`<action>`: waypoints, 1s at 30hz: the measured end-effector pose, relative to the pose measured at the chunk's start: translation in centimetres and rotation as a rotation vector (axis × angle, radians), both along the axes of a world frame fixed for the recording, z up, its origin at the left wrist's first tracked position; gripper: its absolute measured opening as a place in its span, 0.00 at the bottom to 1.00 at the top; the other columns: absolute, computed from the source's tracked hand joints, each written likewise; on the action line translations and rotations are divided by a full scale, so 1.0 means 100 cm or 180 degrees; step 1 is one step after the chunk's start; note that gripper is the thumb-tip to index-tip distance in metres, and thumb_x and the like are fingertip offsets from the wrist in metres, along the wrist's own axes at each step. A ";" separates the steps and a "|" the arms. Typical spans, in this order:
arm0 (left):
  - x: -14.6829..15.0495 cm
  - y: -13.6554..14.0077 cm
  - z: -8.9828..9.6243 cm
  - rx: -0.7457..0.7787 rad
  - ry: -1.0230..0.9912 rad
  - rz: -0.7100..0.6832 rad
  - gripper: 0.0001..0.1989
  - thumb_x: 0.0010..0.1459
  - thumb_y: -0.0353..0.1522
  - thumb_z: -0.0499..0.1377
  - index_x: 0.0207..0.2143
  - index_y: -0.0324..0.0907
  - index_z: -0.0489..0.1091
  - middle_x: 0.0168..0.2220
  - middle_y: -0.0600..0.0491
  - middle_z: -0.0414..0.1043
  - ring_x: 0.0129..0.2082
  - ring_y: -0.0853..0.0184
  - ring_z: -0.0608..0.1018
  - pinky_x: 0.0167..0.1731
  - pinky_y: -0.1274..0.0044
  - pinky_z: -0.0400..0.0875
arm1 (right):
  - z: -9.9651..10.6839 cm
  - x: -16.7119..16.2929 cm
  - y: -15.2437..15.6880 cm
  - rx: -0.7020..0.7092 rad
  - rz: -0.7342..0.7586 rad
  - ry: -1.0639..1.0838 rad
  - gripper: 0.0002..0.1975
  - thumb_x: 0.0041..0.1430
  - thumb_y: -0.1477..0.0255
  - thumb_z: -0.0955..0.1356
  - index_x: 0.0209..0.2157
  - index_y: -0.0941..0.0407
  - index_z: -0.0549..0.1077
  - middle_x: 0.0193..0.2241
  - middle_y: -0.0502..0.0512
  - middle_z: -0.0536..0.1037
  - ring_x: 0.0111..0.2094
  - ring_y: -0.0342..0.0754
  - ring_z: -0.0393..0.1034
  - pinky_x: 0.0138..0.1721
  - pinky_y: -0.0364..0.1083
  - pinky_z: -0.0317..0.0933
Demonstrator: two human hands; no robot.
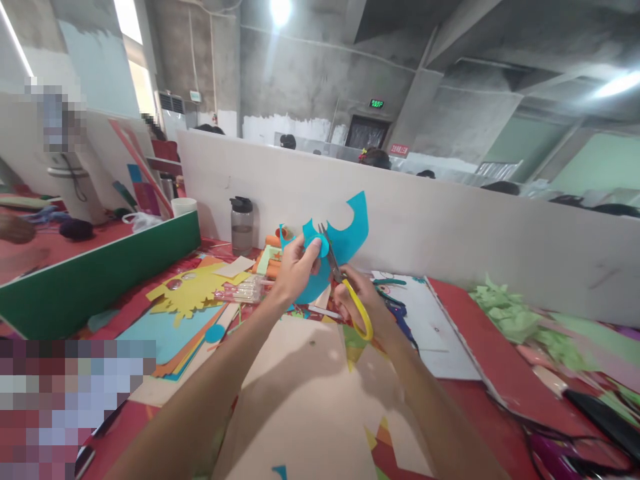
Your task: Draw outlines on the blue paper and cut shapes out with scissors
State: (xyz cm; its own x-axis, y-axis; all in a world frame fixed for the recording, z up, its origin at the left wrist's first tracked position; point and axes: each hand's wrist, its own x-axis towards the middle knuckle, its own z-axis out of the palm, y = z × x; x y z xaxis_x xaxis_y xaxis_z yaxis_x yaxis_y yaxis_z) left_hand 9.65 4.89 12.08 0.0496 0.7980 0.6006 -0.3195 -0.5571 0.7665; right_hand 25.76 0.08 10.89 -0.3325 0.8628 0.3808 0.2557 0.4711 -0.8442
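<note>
Between the left fingers, blue paper sits pinched.

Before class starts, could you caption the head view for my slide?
Right hand holding yellow-handled scissors at blue paper pinched in the left hand, above a craft-strewn red table.

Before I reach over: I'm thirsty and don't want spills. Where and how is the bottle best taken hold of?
I'd grip the bottle around its middle, below the black lid, from the front with the left hand, once free of the blue paper. It stands upright with fairly straight sides; the white partition is behind it and orange rolls lie to its right.
</note>
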 end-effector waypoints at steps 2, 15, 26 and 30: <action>-0.010 0.002 0.004 0.0053 0.0275 -0.0068 0.21 0.62 0.49 0.59 0.28 0.43 0.62 0.19 0.61 0.59 0.18 0.74 0.64 0.21 0.79 0.58 | 0.007 0.008 -0.001 -0.0094 0.0038 -0.0131 0.30 0.57 0.39 0.66 0.39 0.53 0.66 0.18 0.42 0.63 0.15 0.39 0.54 0.16 0.40 0.48; -0.047 0.000 0.030 0.0126 0.1090 -0.0418 0.20 0.60 0.49 0.60 0.29 0.42 0.65 0.21 0.58 0.65 0.22 0.71 0.69 0.26 0.77 0.65 | 0.045 0.035 -0.017 -0.0171 0.0236 -0.0815 0.33 0.54 0.38 0.67 0.41 0.55 0.74 0.23 0.47 0.66 0.21 0.41 0.56 0.20 0.41 0.50; -0.044 -0.011 0.046 -0.0018 -0.0239 -0.0524 0.16 0.56 0.43 0.64 0.40 0.43 0.73 0.38 0.50 0.78 0.43 0.61 0.80 0.45 0.69 0.76 | 0.052 0.078 -0.020 -0.0197 0.0256 0.0133 0.38 0.44 0.34 0.70 0.40 0.54 0.70 0.24 0.49 0.71 0.15 0.40 0.57 0.15 0.42 0.51; -0.055 -0.025 0.061 -0.0214 -0.0386 -0.0569 0.15 0.58 0.45 0.60 0.37 0.43 0.72 0.36 0.49 0.78 0.39 0.61 0.80 0.39 0.70 0.77 | 0.055 0.085 -0.013 0.0204 -0.0110 0.0734 0.34 0.48 0.36 0.69 0.41 0.51 0.70 0.22 0.47 0.70 0.12 0.39 0.55 0.12 0.42 0.48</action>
State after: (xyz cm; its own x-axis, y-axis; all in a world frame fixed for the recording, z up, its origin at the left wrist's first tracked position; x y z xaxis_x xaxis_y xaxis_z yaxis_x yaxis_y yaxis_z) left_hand 4.20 2.39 18.22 0.1244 0.8214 0.5566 -0.5005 -0.4324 0.7500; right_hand 34.27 -1.21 16.40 -0.2011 0.8438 0.4975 0.0767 0.5199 -0.8508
